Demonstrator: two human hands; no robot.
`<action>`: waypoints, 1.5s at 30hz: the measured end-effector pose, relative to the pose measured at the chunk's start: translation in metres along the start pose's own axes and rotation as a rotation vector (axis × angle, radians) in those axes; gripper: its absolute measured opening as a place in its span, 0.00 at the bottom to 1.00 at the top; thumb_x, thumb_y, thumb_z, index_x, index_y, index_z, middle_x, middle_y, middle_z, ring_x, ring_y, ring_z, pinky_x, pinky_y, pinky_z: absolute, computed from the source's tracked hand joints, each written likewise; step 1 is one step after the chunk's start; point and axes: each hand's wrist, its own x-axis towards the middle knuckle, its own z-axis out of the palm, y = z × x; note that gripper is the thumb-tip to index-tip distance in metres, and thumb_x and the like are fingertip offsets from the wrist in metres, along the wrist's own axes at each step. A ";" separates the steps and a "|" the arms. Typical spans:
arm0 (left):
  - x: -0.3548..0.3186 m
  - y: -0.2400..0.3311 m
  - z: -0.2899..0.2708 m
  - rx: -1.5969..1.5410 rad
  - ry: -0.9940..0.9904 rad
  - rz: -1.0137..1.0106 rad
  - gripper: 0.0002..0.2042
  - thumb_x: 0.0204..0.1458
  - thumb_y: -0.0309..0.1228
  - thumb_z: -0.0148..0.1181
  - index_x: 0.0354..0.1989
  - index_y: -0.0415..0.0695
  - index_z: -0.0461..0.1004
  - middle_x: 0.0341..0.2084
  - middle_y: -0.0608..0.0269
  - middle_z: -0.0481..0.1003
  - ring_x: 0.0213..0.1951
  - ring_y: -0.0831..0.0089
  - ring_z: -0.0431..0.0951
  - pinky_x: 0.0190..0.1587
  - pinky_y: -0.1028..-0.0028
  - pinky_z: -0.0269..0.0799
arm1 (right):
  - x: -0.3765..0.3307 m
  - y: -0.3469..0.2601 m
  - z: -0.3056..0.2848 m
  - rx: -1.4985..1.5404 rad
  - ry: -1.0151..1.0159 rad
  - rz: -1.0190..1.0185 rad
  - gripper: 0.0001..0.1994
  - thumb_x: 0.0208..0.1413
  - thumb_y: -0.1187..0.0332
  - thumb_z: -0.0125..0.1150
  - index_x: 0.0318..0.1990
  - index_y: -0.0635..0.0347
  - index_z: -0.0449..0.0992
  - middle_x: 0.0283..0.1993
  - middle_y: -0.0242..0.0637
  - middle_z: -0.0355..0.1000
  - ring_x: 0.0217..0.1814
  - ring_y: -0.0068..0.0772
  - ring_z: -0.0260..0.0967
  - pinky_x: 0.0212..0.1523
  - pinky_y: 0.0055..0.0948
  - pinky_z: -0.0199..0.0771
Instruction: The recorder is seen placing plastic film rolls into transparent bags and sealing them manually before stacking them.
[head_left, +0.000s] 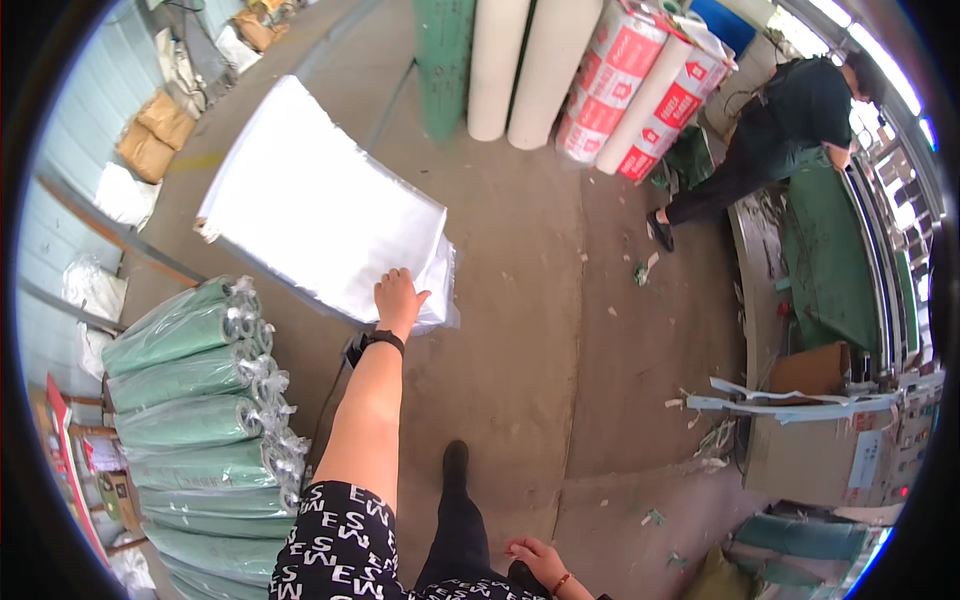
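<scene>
My left hand [399,302] reaches forward, palm down, onto the near right corner of a stack of white sheets [310,200]. Its fingertips rest on the top sheet and the thumb stands apart; no grip on the sheet shows. Clear plastic film [440,285] hangs crumpled at that corner, beside the hand. What holds the stack up is mostly hidden beneath it. Low in the picture, my right hand [538,562] hangs near my legs, its fingers loosely apart with nothing in them.
Plastic-wrapped green rolls [190,375] are piled at the left. Upright green, cream and red-and-white rolls [500,70] stand ahead. At the right, a person [800,120] leans over a machine with green sheeting [830,260]. Scraps litter the concrete floor [520,330].
</scene>
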 end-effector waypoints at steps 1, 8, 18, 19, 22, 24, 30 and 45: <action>0.008 0.000 0.008 -0.004 -0.024 0.017 0.18 0.40 0.40 0.70 0.33 0.44 0.70 0.33 0.59 0.71 0.39 0.59 0.73 0.39 0.61 0.69 | 0.004 -0.006 0.005 0.043 0.008 0.003 0.13 0.62 0.68 0.53 0.49 0.69 0.74 0.41 0.38 0.77 0.44 0.27 0.75 0.48 0.24 0.73; 0.043 -0.033 0.022 -0.244 -0.117 0.155 0.08 0.44 0.33 0.65 0.27 0.43 0.74 0.26 0.56 0.74 0.34 0.54 0.75 0.36 0.59 0.70 | 0.003 0.098 -0.072 0.029 0.343 0.327 0.14 0.60 0.66 0.53 0.48 0.66 0.75 0.39 0.39 0.78 0.41 0.28 0.77 0.40 0.24 0.74; 0.057 -0.050 -0.082 -0.607 -0.022 -0.171 0.13 0.56 0.35 0.52 0.31 0.37 0.76 0.24 0.52 0.76 0.29 0.58 0.76 0.35 0.65 0.69 | 0.026 0.076 -0.083 -0.111 0.335 0.242 0.18 0.56 0.58 0.55 0.44 0.65 0.78 0.35 0.42 0.78 0.37 0.28 0.76 0.39 0.27 0.74; 0.054 -0.044 -0.106 -0.744 -0.007 -0.216 0.13 0.57 0.35 0.51 0.30 0.36 0.74 0.22 0.53 0.75 0.27 0.62 0.75 0.34 0.67 0.68 | 0.038 0.076 -0.084 -0.138 0.264 0.136 0.17 0.57 0.59 0.57 0.44 0.66 0.77 0.36 0.38 0.78 0.36 0.27 0.75 0.36 0.24 0.74; 0.017 -0.001 -0.186 -1.070 -0.146 -0.268 0.12 0.61 0.33 0.49 0.33 0.36 0.73 0.23 0.66 0.72 0.28 0.79 0.70 0.34 0.77 0.65 | 0.033 -0.038 -0.049 -0.270 0.194 -0.070 0.17 0.60 0.60 0.55 0.44 0.68 0.76 0.39 0.40 0.78 0.40 0.30 0.75 0.41 0.27 0.75; -0.020 0.042 -0.249 -1.284 -0.196 -0.255 0.11 0.61 0.33 0.49 0.35 0.37 0.73 0.25 0.70 0.72 0.29 0.82 0.69 0.34 0.79 0.65 | 0.036 -0.077 -0.034 -0.119 0.087 -0.216 0.19 0.61 0.58 0.53 0.47 0.67 0.75 0.43 0.40 0.77 0.45 0.31 0.75 0.46 0.28 0.73; -0.147 0.153 -0.366 -1.836 -0.261 -0.287 0.14 0.62 0.31 0.48 0.49 0.33 0.70 0.41 0.61 0.75 0.43 0.77 0.75 0.46 0.77 0.70 | -0.019 -0.197 -0.022 0.310 -0.279 -0.510 0.32 0.66 0.45 0.37 0.61 0.68 0.64 0.61 0.42 0.66 0.64 0.34 0.62 0.66 0.33 0.56; -0.373 0.374 -0.392 -1.626 -0.605 0.059 0.09 0.62 0.33 0.50 0.41 0.39 0.70 0.33 0.66 0.73 0.33 0.81 0.71 0.37 0.80 0.68 | -0.284 -0.080 -0.184 0.700 -0.265 -0.747 0.16 0.55 0.63 0.62 0.46 0.67 0.77 0.43 0.34 0.76 0.46 0.25 0.70 0.51 0.26 0.68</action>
